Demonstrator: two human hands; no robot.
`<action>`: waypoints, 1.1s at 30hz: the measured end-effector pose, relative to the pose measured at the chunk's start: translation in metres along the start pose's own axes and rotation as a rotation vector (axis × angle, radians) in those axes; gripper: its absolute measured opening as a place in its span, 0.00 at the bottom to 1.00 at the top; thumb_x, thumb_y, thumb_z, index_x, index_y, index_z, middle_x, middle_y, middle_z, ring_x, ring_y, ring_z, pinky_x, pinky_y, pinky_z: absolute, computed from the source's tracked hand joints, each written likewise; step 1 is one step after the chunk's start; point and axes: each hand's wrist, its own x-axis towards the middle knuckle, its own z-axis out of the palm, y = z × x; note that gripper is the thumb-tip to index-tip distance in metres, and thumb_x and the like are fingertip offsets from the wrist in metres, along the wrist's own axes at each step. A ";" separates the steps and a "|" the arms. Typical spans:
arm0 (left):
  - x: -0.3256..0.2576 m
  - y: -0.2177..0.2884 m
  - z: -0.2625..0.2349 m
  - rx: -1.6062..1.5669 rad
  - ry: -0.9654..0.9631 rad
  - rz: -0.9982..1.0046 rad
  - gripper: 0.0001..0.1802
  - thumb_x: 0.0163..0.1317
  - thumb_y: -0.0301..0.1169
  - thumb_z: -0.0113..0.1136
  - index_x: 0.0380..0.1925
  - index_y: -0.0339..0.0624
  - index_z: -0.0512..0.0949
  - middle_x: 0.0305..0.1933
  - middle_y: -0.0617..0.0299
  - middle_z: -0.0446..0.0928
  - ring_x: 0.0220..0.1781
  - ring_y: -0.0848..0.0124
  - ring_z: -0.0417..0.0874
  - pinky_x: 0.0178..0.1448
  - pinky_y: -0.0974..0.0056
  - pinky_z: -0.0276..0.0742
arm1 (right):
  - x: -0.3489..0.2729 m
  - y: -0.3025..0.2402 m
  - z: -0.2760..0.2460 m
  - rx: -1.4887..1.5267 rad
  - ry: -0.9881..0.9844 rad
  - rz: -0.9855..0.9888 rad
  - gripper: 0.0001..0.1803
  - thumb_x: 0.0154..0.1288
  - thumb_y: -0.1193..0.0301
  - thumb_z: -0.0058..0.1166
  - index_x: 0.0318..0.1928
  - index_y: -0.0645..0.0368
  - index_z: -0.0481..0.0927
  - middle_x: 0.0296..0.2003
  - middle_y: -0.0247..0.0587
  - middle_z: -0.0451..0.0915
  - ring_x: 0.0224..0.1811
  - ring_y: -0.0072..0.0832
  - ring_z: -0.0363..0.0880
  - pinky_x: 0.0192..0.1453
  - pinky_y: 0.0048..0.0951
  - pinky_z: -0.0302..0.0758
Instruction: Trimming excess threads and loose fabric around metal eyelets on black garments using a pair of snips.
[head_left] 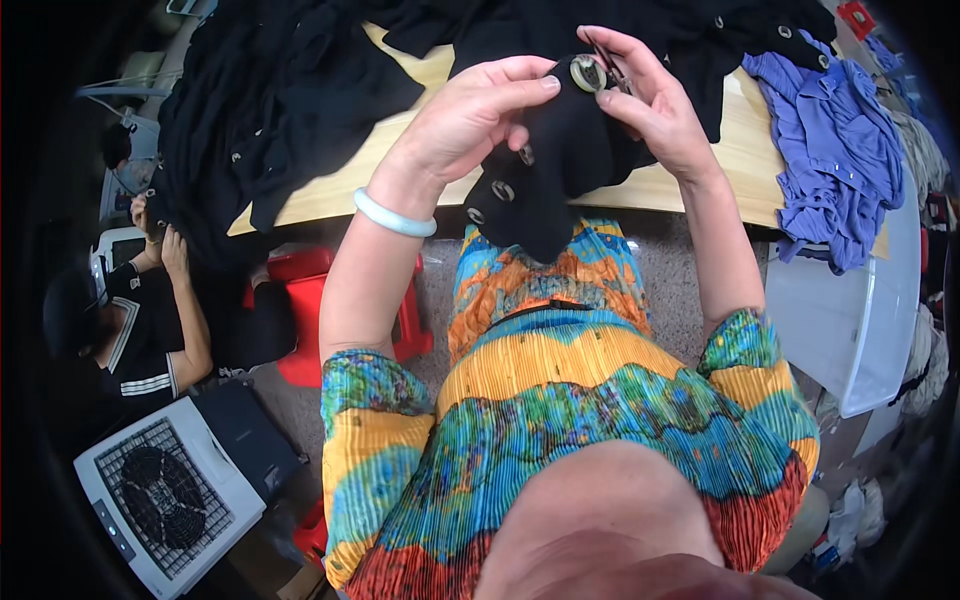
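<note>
My left hand (465,115) pinches the edge of a black garment (560,150) between thumb and fingers. The cloth hangs from it over the table's front edge, above my lap. A large pale round button (588,74) stands up at the pinched edge, between both hands; several similar buttons dot the hanging part. In my right hand (660,110) is a small dark pair of thread snips (606,58), held beside that button. The right thumb and fingertips are close to the button; whether they touch it I cannot tell. Where the blades meet is too small to make out.
Black garments cover much of the wooden table (750,150). Purple clothing (835,150) hangs over its right end, above a white plastic bin (840,330). At left another person (130,330) handles black cloth, near a red stool (300,300) and a white fan unit (165,490).
</note>
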 end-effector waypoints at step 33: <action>-0.015 -0.027 -0.006 0.004 0.057 0.104 0.16 0.55 0.22 0.51 0.45 0.37 0.64 0.35 0.62 0.73 0.21 0.84 0.71 0.19 0.82 0.67 | -0.005 0.018 0.005 -0.133 -0.032 -0.037 0.23 0.52 0.81 0.48 0.52 0.62 0.65 0.45 0.39 0.71 0.51 0.25 0.69 0.55 0.24 0.65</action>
